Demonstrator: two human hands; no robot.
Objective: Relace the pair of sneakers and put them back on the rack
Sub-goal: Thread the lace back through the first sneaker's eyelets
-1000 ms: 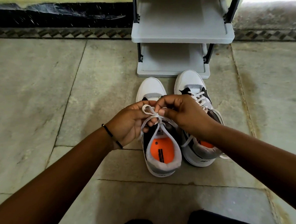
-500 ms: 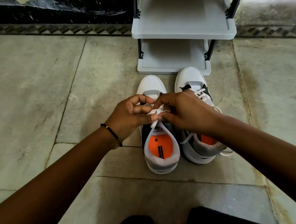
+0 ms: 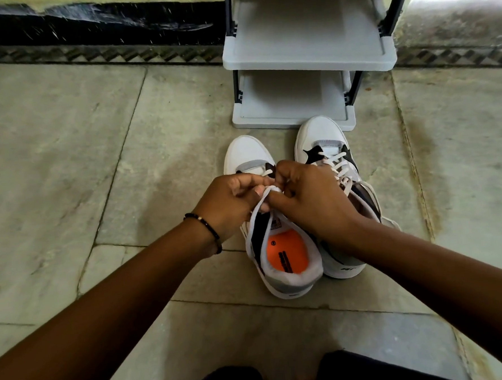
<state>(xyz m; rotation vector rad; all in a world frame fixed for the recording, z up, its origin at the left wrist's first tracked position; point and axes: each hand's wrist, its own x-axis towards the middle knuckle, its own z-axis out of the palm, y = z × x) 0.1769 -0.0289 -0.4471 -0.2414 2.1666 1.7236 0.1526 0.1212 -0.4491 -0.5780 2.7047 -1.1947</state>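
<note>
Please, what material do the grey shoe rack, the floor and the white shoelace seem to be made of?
The grey shoe rack looks like matte moulded plastic shelves, with rounded edges, on dark posts, perhaps metal. The pale floor seems to be stone slabs: veined, mottled, with thin joints. The white shoelace, pinched by the left hand and right hand, looks like flat woven fabric, limp and matte.

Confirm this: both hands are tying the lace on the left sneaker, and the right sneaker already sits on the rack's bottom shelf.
Not quite. In the head view the right sneaker stands on the floor before the rack, not on its shelf. Both hands, left hand and right hand, do work the lace on the left sneaker.
</note>
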